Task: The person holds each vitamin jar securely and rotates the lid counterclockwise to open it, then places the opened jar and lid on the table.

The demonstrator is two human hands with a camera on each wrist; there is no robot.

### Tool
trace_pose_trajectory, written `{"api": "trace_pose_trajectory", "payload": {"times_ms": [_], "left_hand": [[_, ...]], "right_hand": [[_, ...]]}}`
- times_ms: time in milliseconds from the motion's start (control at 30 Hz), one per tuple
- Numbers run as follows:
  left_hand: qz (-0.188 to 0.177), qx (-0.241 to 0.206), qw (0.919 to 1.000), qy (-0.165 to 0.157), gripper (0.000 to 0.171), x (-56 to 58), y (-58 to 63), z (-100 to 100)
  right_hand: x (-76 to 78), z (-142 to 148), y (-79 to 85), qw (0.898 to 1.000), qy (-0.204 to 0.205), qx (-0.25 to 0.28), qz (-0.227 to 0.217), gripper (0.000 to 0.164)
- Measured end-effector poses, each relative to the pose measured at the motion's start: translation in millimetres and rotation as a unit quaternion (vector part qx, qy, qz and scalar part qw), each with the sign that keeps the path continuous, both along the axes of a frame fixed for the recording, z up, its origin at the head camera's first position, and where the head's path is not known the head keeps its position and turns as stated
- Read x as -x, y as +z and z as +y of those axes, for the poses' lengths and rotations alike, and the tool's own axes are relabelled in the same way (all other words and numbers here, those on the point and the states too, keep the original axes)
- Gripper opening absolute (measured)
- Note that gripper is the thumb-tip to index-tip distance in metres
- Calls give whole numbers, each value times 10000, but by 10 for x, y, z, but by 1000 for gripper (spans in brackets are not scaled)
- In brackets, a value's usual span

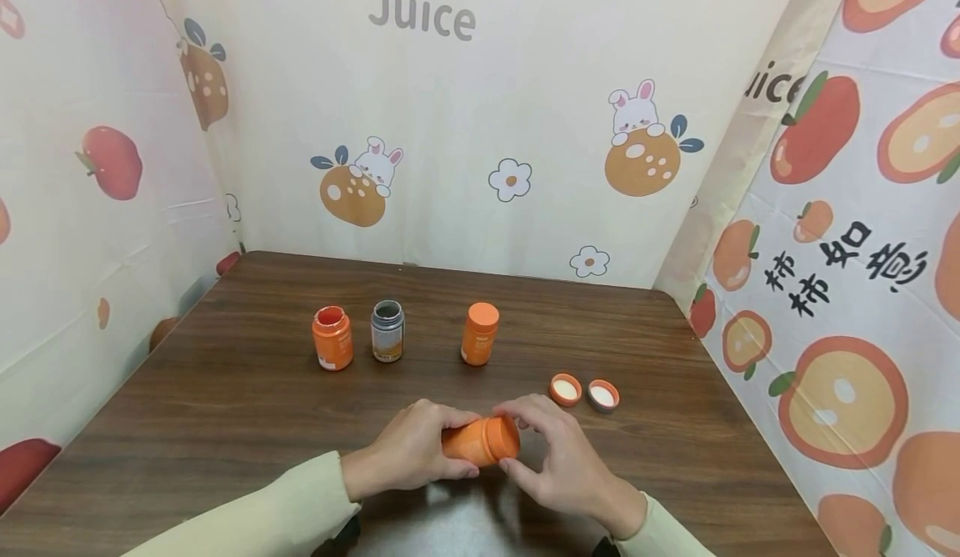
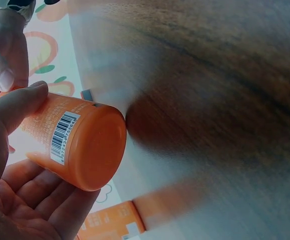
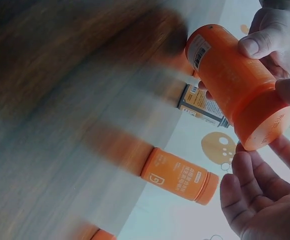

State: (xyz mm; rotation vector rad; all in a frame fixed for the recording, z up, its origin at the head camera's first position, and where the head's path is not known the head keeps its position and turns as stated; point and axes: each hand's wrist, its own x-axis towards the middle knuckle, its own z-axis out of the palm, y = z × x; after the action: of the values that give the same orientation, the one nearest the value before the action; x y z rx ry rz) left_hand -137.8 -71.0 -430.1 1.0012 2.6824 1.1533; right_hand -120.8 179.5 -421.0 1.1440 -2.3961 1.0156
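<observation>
An orange pill bottle [image 1: 467, 442], its screw cap on, is tilted on its side just over the table. My left hand [image 1: 420, 449] grips its body between thumb and fingers; a barcode label [image 2: 65, 137] shows near the base in the left wrist view. At the other end, the thumb and fingers of my right hand [image 1: 558, 461] pinch the orange cap [image 1: 503, 438]. In the right wrist view the right hand's lower fingers [image 3: 242, 182] stay off the cap.
Behind stand an uncapped orange bottle [image 1: 333, 340], an uncapped grey bottle [image 1: 387, 336] and a capped orange bottle [image 1: 479, 336]. Right of them, two loose caps [image 1: 566, 389] lie inside-up on the dark wooden table [image 1: 225, 390]. Printed cloth [image 1: 450, 107] hangs around the table's back and sides.
</observation>
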Motion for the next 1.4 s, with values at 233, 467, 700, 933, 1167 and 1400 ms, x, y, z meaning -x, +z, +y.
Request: {"api": "trace_pose_trajectory", "payload": {"times_ms": [233, 467, 700, 933, 1167, 1400], "left_hand": [[119, -7, 9999, 19, 50, -8, -1, 3], [117, -12, 9999, 16, 50, -11, -2, -1], [73, -41, 10000, -11, 49, -13, -1, -4], [2, -58, 10000, -26, 49, -7, 2, -5], [-40, -84, 9999, -51, 49, -11, 11, -3], [-1, -119, 9999, -37, 49, -19, 8, -1]], "right_hand": [[-7, -1, 11, 9998, 64, -90, 179, 63], [-12, 2, 20, 9995, 52, -186, 249, 66], [-9, -11, 7, 9997, 53, -115, 196, 66], [-30, -34, 4, 9986, -527, 75, -5, 43], [-42, -52, 2, 9946, -1009, -86, -214, 32], [-30, -48, -17, 9956, -892, -46, -298, 28]]}}
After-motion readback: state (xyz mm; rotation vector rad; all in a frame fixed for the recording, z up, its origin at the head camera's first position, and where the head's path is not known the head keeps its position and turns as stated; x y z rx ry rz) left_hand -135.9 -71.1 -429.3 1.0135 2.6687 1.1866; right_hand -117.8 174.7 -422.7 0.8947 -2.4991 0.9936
